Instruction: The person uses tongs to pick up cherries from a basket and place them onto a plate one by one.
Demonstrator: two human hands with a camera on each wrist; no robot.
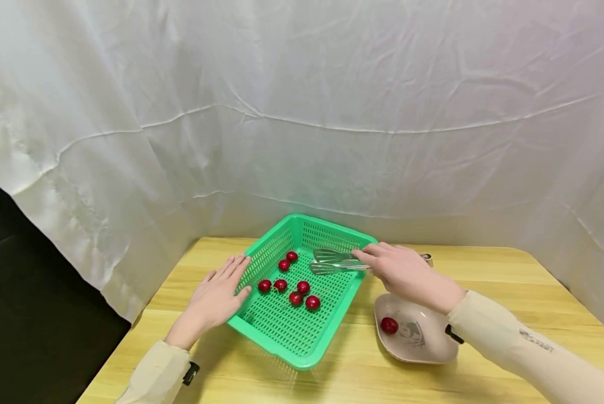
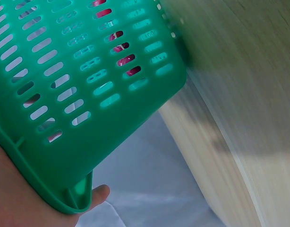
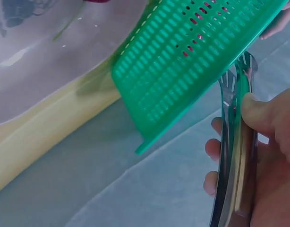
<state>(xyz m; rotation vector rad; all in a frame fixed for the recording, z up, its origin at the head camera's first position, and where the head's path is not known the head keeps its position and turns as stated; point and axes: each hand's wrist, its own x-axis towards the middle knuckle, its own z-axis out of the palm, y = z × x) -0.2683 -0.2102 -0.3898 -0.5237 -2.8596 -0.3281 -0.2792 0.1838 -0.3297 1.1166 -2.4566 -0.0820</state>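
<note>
My left hand [image 1: 215, 298] rests on the left rim of a green plastic basket [image 1: 302, 361], its fingers extended along the edge. Several red cherries [image 1: 312, 303] lie scattered on the basket's slotted floor, mostly in the left and middle part. My right hand [image 1: 414, 276] grips metal tongs [image 1: 338, 267], seen edge-on in the right wrist view, thumb on one side and fingers on the other. The slotted heads of the tongs reach over the basket's right rim, apart from each other and with nothing between them. Below my right forearm, a pale bowl [image 1: 435, 349] holds one cherry [image 1: 389, 325].
A wooden table [image 1: 488, 280] carries the basket and the bowl. White cloth [image 1: 332, 101] hangs behind and at the sides of the table. Dark material [image 1: 24, 314] shows beyond its left edge.
</note>
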